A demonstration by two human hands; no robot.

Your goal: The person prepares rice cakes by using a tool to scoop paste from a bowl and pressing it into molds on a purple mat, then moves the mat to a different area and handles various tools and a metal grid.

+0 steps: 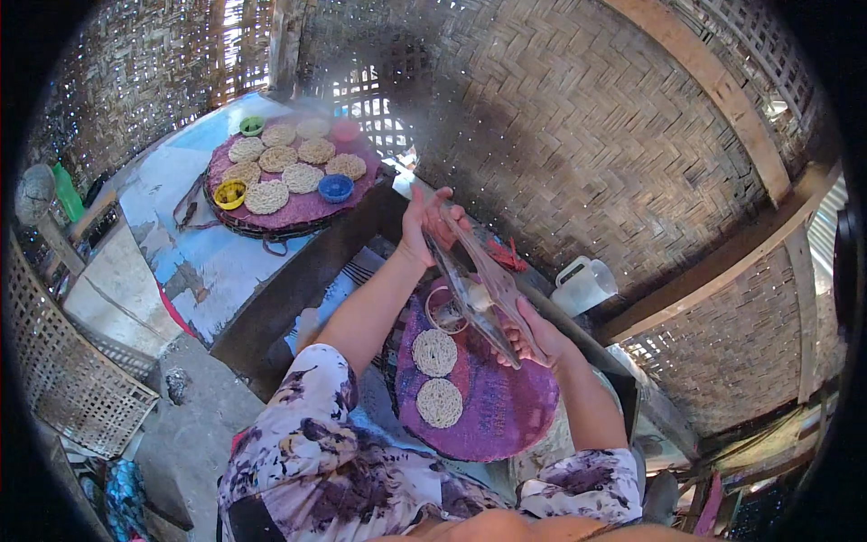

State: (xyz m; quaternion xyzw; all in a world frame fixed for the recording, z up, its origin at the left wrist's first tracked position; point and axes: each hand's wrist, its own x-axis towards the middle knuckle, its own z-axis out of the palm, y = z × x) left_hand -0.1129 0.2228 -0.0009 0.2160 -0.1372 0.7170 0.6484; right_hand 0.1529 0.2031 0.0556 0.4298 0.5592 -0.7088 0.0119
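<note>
My left hand (pixel 433 223) grips the upper ends of a wooden press of two long boards (pixel 484 284). Around the lower ends of the same boards my right hand (pixel 538 339) is closed. Pale dough (pixel 479 297) shows between the boards. Beneath them lies a round tray with a purple woven cloth (pixel 508 413). On that cloth, two flat discs of pale noodle-like strands (pixel 434 353) sit one below the other, and a ring mold (pixel 443 310) lies just above them, partly hidden by the boards.
A second round tray with purple cloth (pixel 220 162) holds several strand discs (pixel 266 197) and small yellow (pixel 229 194), blue (pixel 336 188) and green bowls (pixel 252 125). A clear plastic pitcher (pixel 586 286) stands right of the boards, near the woven wall (pixel 542 135). A woven basket (pixel 74 366) is at left.
</note>
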